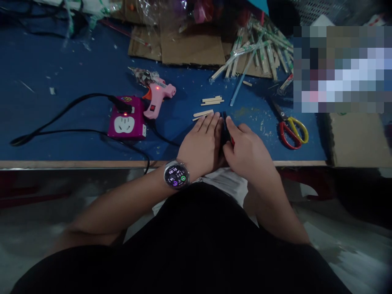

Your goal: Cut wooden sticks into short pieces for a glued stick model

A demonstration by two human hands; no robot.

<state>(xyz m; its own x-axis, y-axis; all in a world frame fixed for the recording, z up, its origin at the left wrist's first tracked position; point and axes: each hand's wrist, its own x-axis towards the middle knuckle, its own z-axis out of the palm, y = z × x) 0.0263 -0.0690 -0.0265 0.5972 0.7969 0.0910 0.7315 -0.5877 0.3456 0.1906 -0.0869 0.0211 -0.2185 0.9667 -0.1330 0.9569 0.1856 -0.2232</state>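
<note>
My left hand (pixel 202 136), with a watch (pixel 177 174) on its wrist, lies flat near the table's front edge, fingers stretched out. Its fingertips reach the short wooden sticks (pixel 203 113); whether anything is beneath the palm is hidden. Close beside it, my right hand (pixel 249 149) is closed on a narrow black tool with a red part (pixel 225 125), perhaps a utility knife. The tool stands between the two hands, and its lower part is covered by the fingers. Farther back lies another small group of cut wooden sticks (pixel 212 101).
A pink glue gun (pixel 156 98) and a purple power socket (pixel 127 122) with black cables are at the left. Scissors (pixel 292 130) lie at the right, near a cardboard box (pixel 359 139). Wrapped sticks (pixel 263 53) and cardboard (pixel 191 47) are at the back.
</note>
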